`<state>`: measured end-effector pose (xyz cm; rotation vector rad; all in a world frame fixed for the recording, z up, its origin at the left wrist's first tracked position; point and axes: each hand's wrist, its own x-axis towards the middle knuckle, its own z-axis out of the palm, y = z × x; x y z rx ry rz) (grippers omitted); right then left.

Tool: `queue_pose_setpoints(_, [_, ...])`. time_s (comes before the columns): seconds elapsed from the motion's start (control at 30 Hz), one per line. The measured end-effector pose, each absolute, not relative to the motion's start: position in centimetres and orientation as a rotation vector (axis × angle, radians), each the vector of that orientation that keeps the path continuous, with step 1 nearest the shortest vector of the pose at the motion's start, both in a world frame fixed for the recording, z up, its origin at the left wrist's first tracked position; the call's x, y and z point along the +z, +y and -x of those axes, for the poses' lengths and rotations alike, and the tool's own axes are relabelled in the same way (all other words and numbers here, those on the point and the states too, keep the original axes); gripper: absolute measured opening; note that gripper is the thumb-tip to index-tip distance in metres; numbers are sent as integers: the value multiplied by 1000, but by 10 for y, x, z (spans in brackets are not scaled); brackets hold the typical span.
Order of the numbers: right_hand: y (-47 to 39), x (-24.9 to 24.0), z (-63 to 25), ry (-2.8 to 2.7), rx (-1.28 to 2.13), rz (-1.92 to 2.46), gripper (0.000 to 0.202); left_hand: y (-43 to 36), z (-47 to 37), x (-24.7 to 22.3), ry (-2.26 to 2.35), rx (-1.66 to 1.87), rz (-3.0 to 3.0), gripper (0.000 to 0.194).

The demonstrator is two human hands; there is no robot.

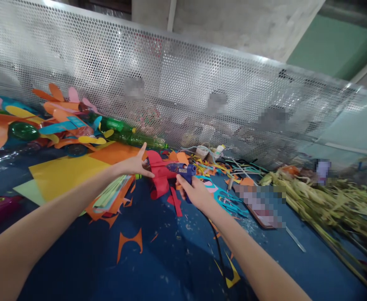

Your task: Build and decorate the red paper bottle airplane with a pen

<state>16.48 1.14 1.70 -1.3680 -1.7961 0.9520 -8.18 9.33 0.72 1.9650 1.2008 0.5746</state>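
Note:
My right hand (197, 193) is wrapped round the handle of a blue hot glue gun (187, 170). Its nozzle points left, at a red paper plane shape (158, 172) with strips of red paper wrapped on it. Beside the left end of that red piece is my left hand (136, 164), its fingers spread apart; whether they touch it I cannot tell. A black cord (217, 242) runs down the table below my right hand. Scraps of red paper (176, 202) lie just under the red piece.
Finished bottle planes in coloured paper (67, 121) and green bottles (133, 136) crowd the back left. Yellow sheets (67, 173) and stacked paper (114, 194) lie nearer. Blue cutouts (227, 198), a phone-like slab (260, 207) and dry husks (321, 200) are rightward. A perforated metal screen (183, 79) stands behind.

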Motion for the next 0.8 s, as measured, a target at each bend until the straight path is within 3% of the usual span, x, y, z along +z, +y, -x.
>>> queue_pose_setpoints(0.1, [12,15,-167,-1801,987,1336,37,94,81,5,1087,546,-2036,128])
queue_pose_setpoints(0.23, [12,13,-168,-1815,1026,1304,39,95,81,2,913,379,-2170,90])
queue_pose_setpoints(0.3, [11,13,-167,-1817,1021,1294,40,94,82,4,951,322,-2214,81])
queue_pose_setpoints(0.8, [7,18,-165,-1835,977,1328,39,86,77,11,1100,230,-2431,86])
